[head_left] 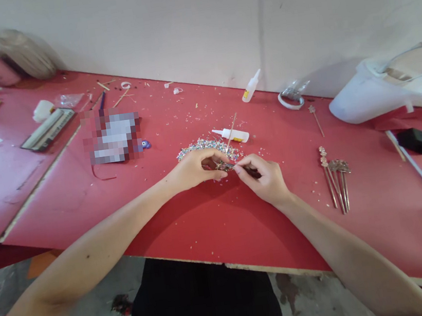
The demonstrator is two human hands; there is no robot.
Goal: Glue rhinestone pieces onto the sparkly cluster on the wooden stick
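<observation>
Small glittery, dark-stemmed piece point(224, 166) sits between both hands, just above the smooth red tabletop point(189, 228): the left hand point(193, 169) curls loosely, thumb and fingertips closed on its speckled part; the right hand point(265, 175) pinches its slim end. Directly behind lie a loose heap of flaky, iridescent chips point(202, 145) and a tapered white plastic bottle point(239, 135); off right, slender coppery metal pins point(342, 187).

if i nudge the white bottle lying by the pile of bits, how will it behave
The white bottle would probably roll, since it lies on its side and looks rounded. It is likely light, being small and plastic-looking.
</observation>
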